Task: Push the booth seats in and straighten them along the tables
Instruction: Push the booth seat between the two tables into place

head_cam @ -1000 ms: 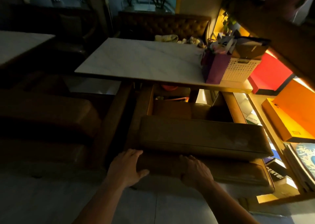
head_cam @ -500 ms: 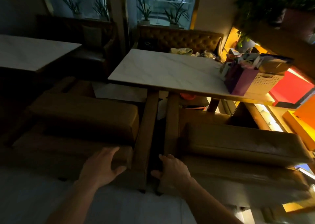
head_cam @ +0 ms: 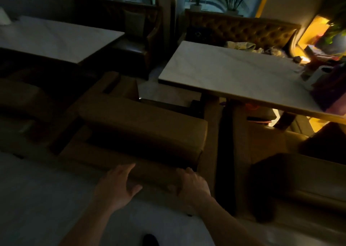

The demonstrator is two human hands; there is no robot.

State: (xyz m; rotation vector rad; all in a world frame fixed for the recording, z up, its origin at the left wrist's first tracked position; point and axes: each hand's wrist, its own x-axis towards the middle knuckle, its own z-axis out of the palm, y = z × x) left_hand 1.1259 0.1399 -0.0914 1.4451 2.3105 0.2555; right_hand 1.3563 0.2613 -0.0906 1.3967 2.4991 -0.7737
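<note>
A tan padded booth seat (head_cam: 142, 126) stands in front of me in dim light, its back toward me, between two white marble tables. My left hand (head_cam: 118, 186) lies flat with spread fingers on the top edge of its backrest. My right hand (head_cam: 191, 186) rests on the same edge near its right corner, fingers curled over it. A second tan seat (head_cam: 292, 178) stands to the right, under the right table (head_cam: 234, 75); a dark gap (head_cam: 224, 152) separates the two seats. The left table (head_cam: 56, 38) is at the upper left.
A third seat (head_cam: 22, 103) sits in shadow at the left. Tufted booth benches (head_cam: 241, 28) line the far wall under windows with potted plants. Bags and a white basket (head_cam: 318, 75) crowd the right table's far end. Pale floor (head_cam: 46, 199) lies beneath me.
My view has swung left from the right seat to the middle seat. Both hands moved left: from the right seat's back, across the gap, onto the middle seat's backrest.
</note>
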